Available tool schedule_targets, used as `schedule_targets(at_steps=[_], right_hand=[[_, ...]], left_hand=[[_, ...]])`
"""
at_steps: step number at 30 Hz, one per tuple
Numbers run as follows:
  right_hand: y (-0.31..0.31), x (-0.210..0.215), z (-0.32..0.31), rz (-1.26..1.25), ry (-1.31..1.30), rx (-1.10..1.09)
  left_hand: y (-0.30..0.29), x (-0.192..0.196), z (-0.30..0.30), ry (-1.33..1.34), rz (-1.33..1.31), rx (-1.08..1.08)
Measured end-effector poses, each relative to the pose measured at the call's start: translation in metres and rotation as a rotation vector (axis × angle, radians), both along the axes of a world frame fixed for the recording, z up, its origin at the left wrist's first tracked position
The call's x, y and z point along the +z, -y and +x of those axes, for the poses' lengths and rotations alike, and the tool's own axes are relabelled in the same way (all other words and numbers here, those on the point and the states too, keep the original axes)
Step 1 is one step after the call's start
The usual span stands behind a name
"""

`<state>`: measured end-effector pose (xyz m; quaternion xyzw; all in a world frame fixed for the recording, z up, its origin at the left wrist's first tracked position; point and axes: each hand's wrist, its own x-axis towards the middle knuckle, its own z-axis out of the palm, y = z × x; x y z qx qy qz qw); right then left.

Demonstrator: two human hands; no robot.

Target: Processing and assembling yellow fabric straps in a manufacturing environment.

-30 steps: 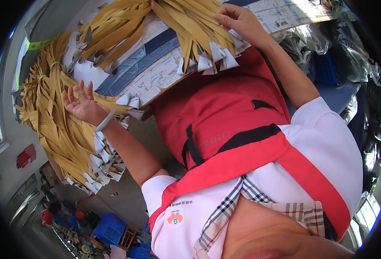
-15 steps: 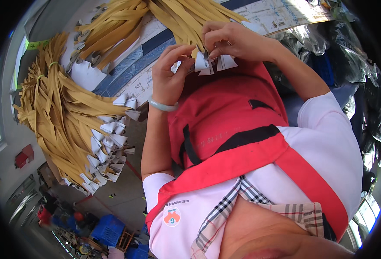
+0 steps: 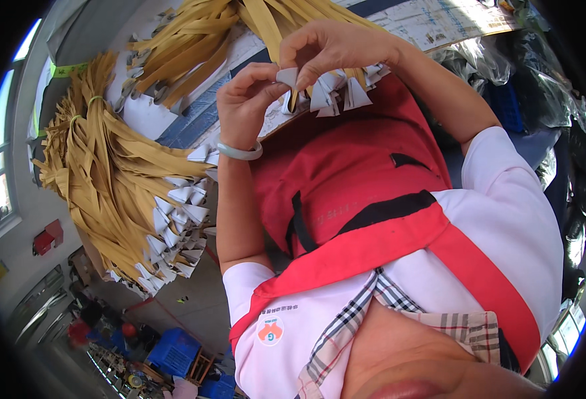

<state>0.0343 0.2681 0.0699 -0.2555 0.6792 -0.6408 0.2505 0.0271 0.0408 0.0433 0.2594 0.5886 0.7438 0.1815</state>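
Observation:
A small white folded tab (image 3: 287, 76) is pinched between the fingertips of my left hand (image 3: 247, 100) and my right hand (image 3: 336, 52), held up at the near edge of the work table. Both hands have thumb and forefinger closed on it. Whether a strap runs inside the tab is hidden by the fingers. Just below my right hand, several white tabs (image 3: 356, 95) hang over the table edge, on the ends of mustard-yellow straps (image 3: 266, 26) that lie across the table. A pale bangle (image 3: 241, 151) circles my left wrist.
To the left hangs a big tied bundle of yellow straps (image 3: 113, 173) with white-tabbed ends. Another pile of straps (image 3: 190, 56) with grey ends lies on the table (image 3: 426, 26). Clear plastic-wrapped goods (image 3: 532, 80) stand at the right. Blue crates (image 3: 173, 351) sit on the floor behind.
Both hands have shifted left and now meet at one white tab. Earlier they were apart, with my left finger and thumb spread. More white tabs now show below my right hand.

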Motion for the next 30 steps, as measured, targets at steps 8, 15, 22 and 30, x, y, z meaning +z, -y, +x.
schedule_targets(at_steps=[8,15,22,30], right_hand=[[0.017,0.009,0.007,0.043,-0.096,-0.313],[0.037,-0.024,0.012,0.497,-0.816,-0.617],[0.027,-0.046,0.013,-0.057,-0.444,-0.495],[0.032,-0.046,0.033,-0.023,-0.142,-0.555]], left_hand=[[-0.009,0.0,0.005,-0.038,-0.051,0.26],[-0.023,-0.021,0.024,-0.471,-0.287,0.659],[-0.003,0.008,0.011,-0.275,-0.127,0.434],[0.0,-0.018,0.024,-0.493,-0.407,0.328]])
